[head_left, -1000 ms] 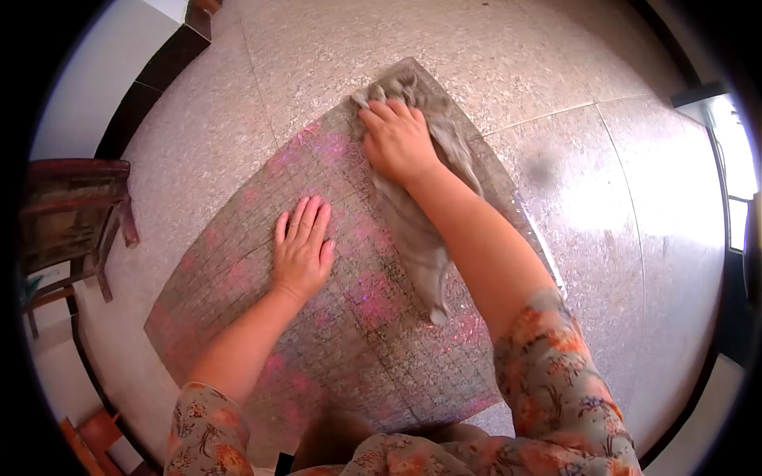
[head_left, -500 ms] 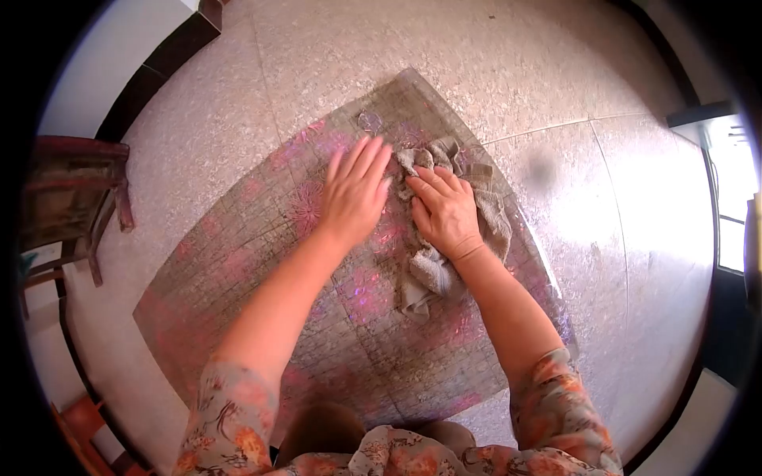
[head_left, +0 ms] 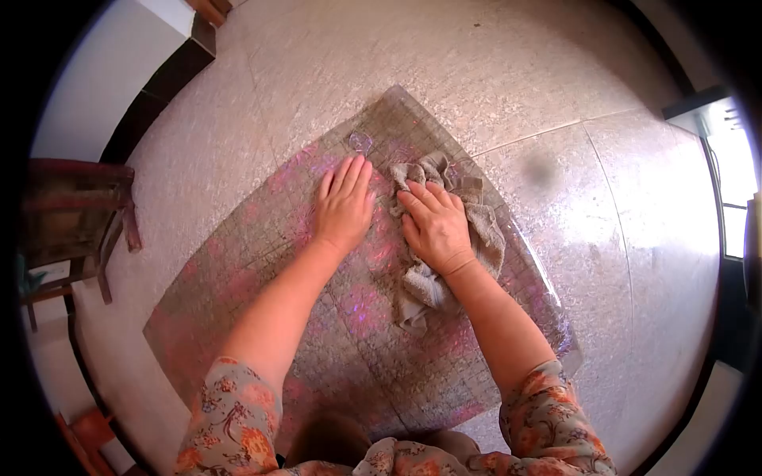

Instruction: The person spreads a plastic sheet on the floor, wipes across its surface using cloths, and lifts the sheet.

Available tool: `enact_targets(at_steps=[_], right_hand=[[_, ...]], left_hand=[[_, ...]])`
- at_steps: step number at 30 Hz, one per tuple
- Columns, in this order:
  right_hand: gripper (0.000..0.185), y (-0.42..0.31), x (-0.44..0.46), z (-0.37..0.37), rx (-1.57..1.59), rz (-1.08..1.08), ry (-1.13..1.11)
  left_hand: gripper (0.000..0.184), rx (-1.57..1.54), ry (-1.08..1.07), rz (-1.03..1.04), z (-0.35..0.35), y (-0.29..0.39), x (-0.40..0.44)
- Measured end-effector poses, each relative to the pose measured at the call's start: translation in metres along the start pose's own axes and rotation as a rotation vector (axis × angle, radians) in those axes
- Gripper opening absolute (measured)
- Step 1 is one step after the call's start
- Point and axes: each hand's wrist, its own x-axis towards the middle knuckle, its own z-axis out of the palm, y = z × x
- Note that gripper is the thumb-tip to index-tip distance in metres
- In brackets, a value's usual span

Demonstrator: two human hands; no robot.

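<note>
My left hand point(head_left: 343, 205) lies flat on a see-through plastic sheet point(head_left: 262, 274) with a pink and purple flower pattern, its fingers stretched out and close together, nothing in it. To its right, my right hand point(head_left: 436, 228) rests palm down on a crumpled grey-beige rag point(head_left: 486, 230), fingers spread over the cloth rather than wrapped round it. The rag is bunched in folds and sits near the sheet's right side. Just beyond my left fingertips shows a small round mark point(head_left: 360, 143) on the sheet; what it is I cannot tell.
Pale tiled floor point(head_left: 556, 79) surrounds the sheet, with bright glare at the right. A dark wooden chair point(head_left: 75, 206) stands at the left. A white wall point(head_left: 95, 79) with a dark base rises at the upper left. The sheet's right edge point(head_left: 548, 278) is glossy and appears curved.
The whole view has shifted slightly, so the sheet, rag and both hands sit a little lower and further left. Against the sheet, neither hand has visibly moved much.
</note>
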Motion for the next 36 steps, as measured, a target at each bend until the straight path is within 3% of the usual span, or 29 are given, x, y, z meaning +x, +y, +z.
enact_targets(at_steps=[9, 12, 15, 17, 21, 25, 33, 36], right_hand=[[0.034, 0.000, 0.008, 0.006, -0.010, 0.057, 0.006], [0.033, 0.002, 0.006, 0.007, 0.007, 0.028, 0.050], [0.030, 0.003, 0.010, 0.011, 0.019, -0.007, 0.088], [0.030, 0.011, 0.030, 0.020, 0.028, -0.021, 0.068], [0.014, 0.042, 0.107, 0.057, -0.072, -0.125, 0.249], [0.015, 0.053, 0.121, 0.056, -0.184, -0.135, 0.103], [0.037, 0.039, -0.140, -0.125, -0.290, 0.186, -0.300], [0.040, 0.030, -0.254, -0.168, -0.405, 0.262, -0.250]], left_hand=[[0.050, 0.045, 0.091, 0.011, 0.002, 0.005, 0.014], [0.049, -0.131, 0.127, 0.094, 0.011, 0.001, 0.020], [0.050, -0.007, 0.068, 0.106, 0.003, 0.004, 0.024], [0.052, 0.066, 0.058, 0.094, 0.009, 0.003, 0.021], [0.053, 0.009, 0.046, 0.100, 0.015, -0.001, 0.023], [0.053, 0.032, 0.025, 0.065, 0.013, -0.001, 0.021], [0.052, 0.095, 0.045, 0.123, 0.009, -0.001, 0.022], [0.053, 0.087, 0.065, 0.133, 0.011, -0.002, 0.022]])
